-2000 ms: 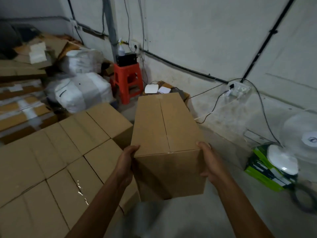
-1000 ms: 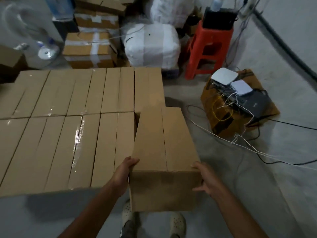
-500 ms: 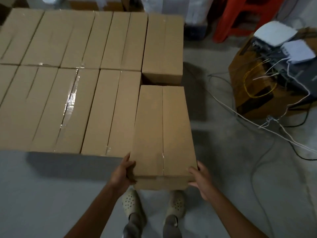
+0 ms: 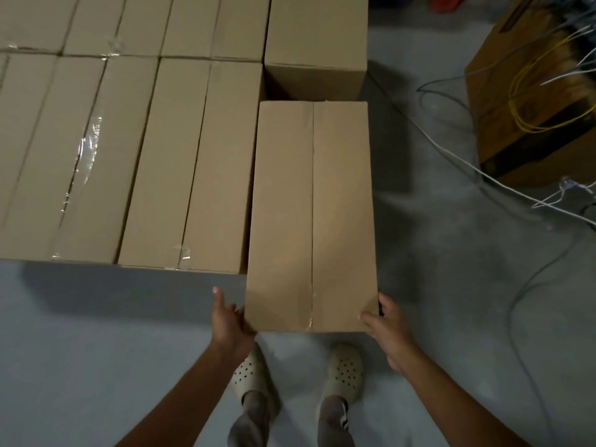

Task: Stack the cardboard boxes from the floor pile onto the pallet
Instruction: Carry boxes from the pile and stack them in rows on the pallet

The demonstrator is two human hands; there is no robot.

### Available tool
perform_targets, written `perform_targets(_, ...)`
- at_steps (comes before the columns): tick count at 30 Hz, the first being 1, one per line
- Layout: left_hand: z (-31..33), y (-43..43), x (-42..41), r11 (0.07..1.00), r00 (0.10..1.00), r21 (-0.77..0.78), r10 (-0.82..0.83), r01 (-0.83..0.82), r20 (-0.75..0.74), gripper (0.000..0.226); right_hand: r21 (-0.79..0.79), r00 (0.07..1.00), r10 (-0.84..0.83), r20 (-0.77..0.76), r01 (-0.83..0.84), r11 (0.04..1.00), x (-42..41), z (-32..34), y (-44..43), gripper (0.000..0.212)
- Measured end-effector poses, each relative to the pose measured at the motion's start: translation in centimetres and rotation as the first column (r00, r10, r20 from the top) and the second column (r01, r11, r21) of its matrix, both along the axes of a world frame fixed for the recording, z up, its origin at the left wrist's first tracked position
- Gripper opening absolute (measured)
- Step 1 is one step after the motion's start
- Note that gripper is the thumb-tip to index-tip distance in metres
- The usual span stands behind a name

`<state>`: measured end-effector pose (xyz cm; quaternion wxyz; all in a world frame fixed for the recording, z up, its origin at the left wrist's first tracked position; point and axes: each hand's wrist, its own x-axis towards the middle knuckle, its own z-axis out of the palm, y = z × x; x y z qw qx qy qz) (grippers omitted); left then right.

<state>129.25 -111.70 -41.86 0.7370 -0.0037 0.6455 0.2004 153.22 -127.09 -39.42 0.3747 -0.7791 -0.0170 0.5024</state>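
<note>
I hold a long brown cardboard box point(image 4: 311, 214) by its near end, top seam running away from me. My left hand point(image 4: 230, 324) grips the near left corner with its thumb sticking up free and its fingers hidden under the box. My right hand point(image 4: 387, 327) grips the near right corner, thumb on the top edge. The box lies at the right end of the near row of stacked boxes point(image 4: 129, 156), beside its neighbour, and its near end juts past the row's front edge. Another box point(image 4: 316, 37) stands just behind it. The pallet is hidden.
A brown carton point(image 4: 532, 108) tangled with yellow and white wires stands on the floor at the right. Loose cables point(image 4: 451, 156) trail across the grey concrete between it and the stack. My feet in pale clogs point(image 4: 251, 372) stand just below the held box.
I turned from the wall toward the stack and leaned over it. The box has come down into the gap at the right end of the near row, and my left thumb has lifted off.
</note>
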Motion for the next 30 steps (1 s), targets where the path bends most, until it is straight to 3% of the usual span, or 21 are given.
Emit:
perform_targets(5, -2.3, 3.5, 1.1, 0.968, 0.97, 0.079, 0.232, -0.237, 0.068, 0.109, 0.049, 0.999, 0.03, 0.03, -0.031, 0.998, 0.7, -1.8, 3.9, 0.04)
perform_targets(13, -1.1, 6.4, 3.9, 0.941, 0.958, 0.193, 0.26, -0.279, 0.119, 0.074, 0.024, 0.997, 0.042, 0.067, -0.044, 0.999, 2.9, -2.1, 7.6, 0.039)
perform_targets(23, -0.2, 6.7, 3.3, 0.938, 0.942, 0.138, 0.298, -0.319, 0.155, 0.074, 0.041, 0.999, 0.013, 0.033, -0.015, 0.999, 3.4, -2.4, 8.3, 0.034)
perform_targets(27, 0.1, 6.8, 3.0, 0.954, 0.958, 0.126, 0.256, -0.272, 0.129, 0.072, 0.072, 0.998, 0.001, -0.059, 0.003, 0.997, 3.6, -2.7, 8.5, 0.049)
perform_targets(30, 1.2, 6.5, 2.9, 0.994, 1.0, 0.108, 0.011, -0.011, 0.004, 0.056, 0.034, 0.993, 0.118, -0.015, -0.117, 0.993, 3.6, -2.7, 8.5, 0.089)
